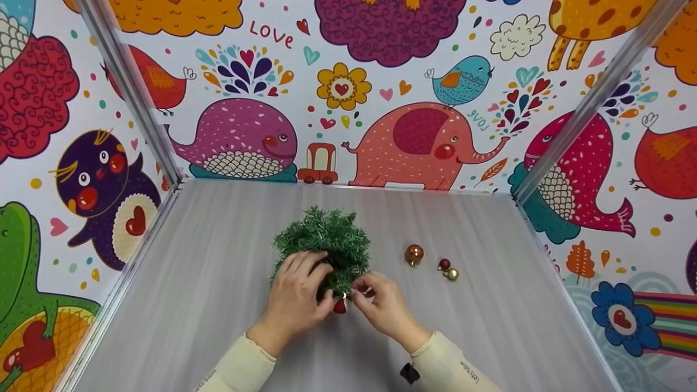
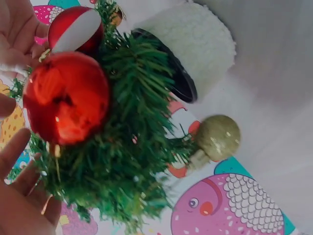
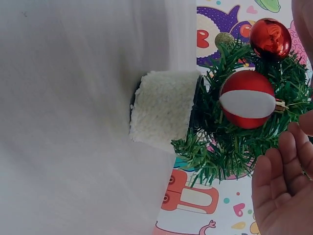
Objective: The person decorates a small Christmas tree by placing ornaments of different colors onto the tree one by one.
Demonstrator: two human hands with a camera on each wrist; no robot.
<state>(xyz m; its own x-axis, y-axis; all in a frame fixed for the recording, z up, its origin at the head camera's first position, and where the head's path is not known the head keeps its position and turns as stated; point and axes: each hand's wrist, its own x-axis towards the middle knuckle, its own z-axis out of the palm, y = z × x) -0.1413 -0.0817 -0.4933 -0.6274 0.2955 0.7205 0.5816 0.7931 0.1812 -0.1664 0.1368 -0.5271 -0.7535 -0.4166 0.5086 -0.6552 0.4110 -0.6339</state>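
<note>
A small artificial Christmas tree stands in a fuzzy white pot. A red Christmas ball with a white band hangs on its near side. Beside that are a shiny red ball and a glittery gold ball. My left hand reaches over the tree from the left, its fingers spread loosely against the branches. From the right, my right hand pinches at the gold cap of the banded ball with thumb and forefinger. The fingertips partly hide its loop in the right wrist view.
On the grey tabletop, right of the tree, lie a copper-coloured ball, a small dark red ball and a small gold ball. Printed cartoon panels with metal corner posts enclose the back and sides.
</note>
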